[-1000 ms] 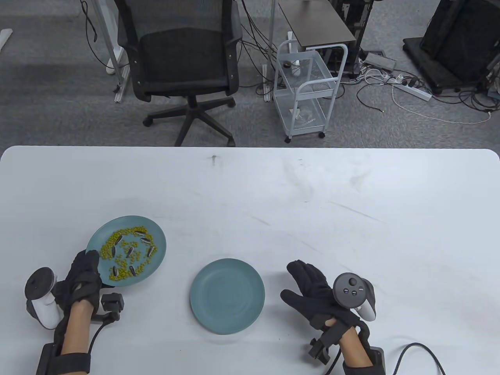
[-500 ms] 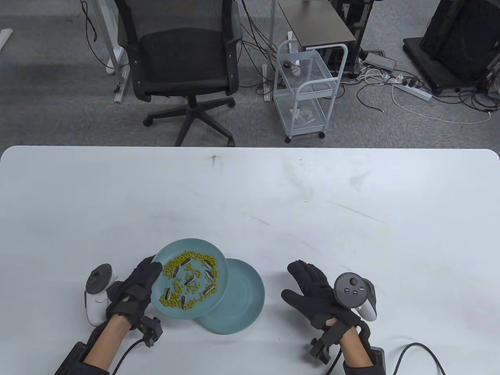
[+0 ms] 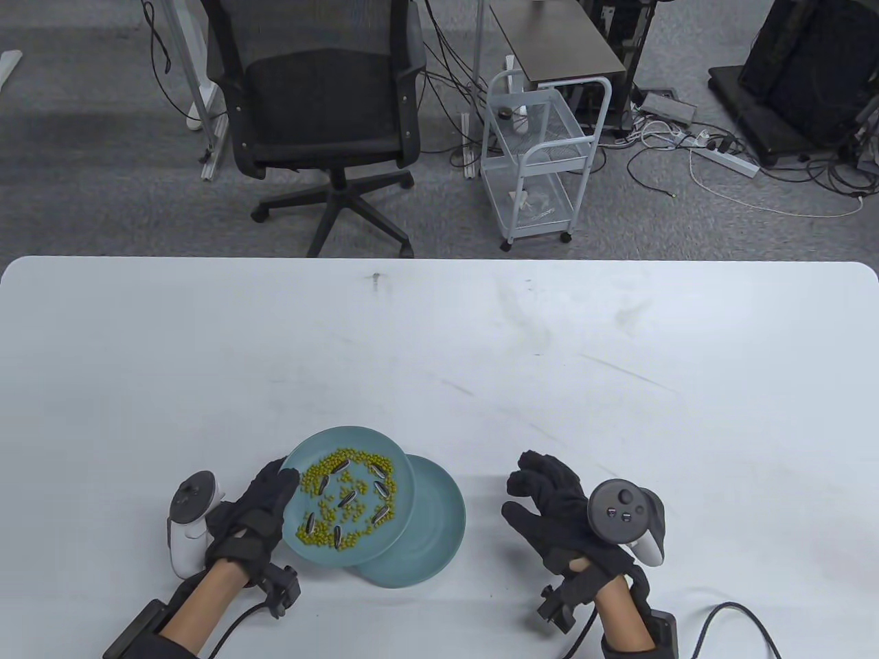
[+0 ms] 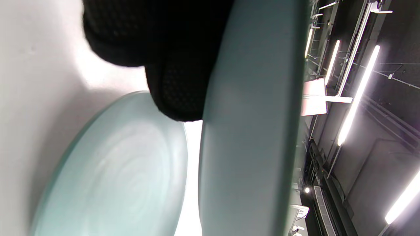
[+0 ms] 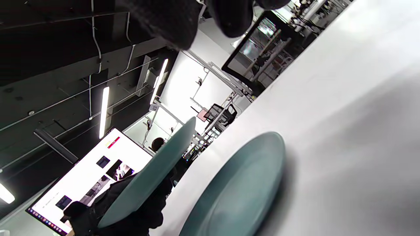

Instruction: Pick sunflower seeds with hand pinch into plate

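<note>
Seed plate (image 3: 384, 453) now rightward over empty plate (image 3: 439, 528) — left hand (image 3: 257, 511) gripping its rim, right hand (image 3: 560, 511) loosely open, empty.

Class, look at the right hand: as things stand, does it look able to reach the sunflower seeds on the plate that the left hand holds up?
Probably yes. The right hand is free, fingers spread, beside the empty plate. The left hand holds the loaded plate above it, seeds uncovered, nothing between.
</note>
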### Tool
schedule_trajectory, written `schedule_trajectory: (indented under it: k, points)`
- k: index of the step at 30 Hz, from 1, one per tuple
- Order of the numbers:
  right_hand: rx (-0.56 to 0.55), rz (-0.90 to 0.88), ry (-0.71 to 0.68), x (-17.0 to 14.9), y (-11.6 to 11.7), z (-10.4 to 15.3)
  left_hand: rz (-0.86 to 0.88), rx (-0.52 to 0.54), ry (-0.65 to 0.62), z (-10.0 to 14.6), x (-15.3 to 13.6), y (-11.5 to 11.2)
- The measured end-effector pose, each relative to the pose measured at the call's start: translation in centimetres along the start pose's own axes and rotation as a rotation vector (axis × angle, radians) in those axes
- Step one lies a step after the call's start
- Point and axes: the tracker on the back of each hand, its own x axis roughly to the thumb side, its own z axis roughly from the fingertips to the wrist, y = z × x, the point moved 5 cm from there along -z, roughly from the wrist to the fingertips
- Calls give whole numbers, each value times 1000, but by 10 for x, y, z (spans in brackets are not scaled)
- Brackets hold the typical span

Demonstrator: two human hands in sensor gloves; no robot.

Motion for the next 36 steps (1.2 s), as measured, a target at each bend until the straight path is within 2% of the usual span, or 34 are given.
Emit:
schedule_trajectory:
  k: [3,7,13,16,19,22,26,36]
  points:
    - [35,102,-30,22,7,-13,7,-4,-2,0,0,-1]
    - [116,218,-104,64,30,-41,14,-9,-5,0,0,-2]
    - [250,359,-242,138,87,-87,15,-10,2,0,-2,-3]
    - [360,449,-251,158,121,-108,2,3,-1,0,-2,-2]
    - [392,584,-236,162,141,-117,-2,3,-1,0,-2,-2]
    - [405,647,-224,156,145,-117,6,4,6,0,-4,-4]
    - [394,643,-208,145,144,-118,-8,6,17,-2,-8,-7]
    - [505,836,-208,133,176,-118,-16,-13,9,-2,-8,-16]
